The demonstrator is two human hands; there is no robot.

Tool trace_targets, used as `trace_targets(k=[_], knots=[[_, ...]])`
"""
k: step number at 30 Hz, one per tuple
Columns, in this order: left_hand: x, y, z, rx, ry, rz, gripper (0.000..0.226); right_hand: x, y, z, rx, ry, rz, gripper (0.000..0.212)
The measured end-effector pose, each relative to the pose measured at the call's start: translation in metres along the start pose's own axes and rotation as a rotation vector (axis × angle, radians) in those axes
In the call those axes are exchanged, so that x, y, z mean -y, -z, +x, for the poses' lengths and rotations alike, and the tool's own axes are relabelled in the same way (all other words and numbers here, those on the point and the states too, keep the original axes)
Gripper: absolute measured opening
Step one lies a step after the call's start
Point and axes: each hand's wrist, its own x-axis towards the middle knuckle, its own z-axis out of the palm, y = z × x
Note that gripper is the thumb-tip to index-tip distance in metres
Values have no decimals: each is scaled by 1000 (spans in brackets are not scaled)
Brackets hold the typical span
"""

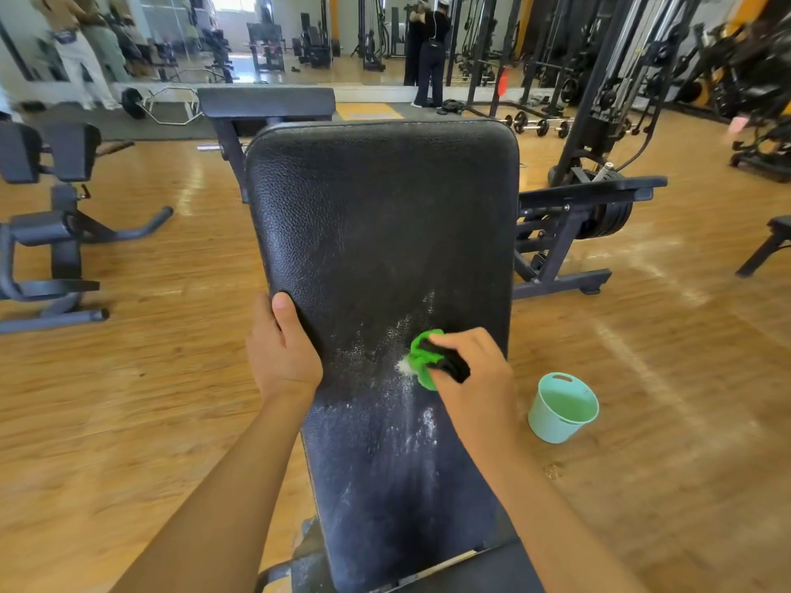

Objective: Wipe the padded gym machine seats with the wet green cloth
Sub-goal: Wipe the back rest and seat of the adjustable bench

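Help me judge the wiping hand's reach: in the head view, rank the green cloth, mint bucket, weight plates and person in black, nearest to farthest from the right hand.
1. green cloth, gripped by the right hand, on the pad.
2. mint bucket, on the floor to its right.
3. weight plates, on the machine behind, right.
4. person in black, far back at the mirror.

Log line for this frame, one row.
phase: wiping | left hand: grips black pad edge | right hand: presses green cloth on pad | bucket: floor, right of pad
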Motion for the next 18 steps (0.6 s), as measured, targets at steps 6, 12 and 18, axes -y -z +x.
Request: trace_targets(k=[6,12,18], knots=[[-2,1,0,3,-15,-10,52,28,8,50,-239,36,47,34],[1,1,1,22,-17,-48,50,16,-31,0,-137,48,-40,39],[-1,2,0,31,-10,-54,55,4,-36,-39,25,-12,-77,40]])
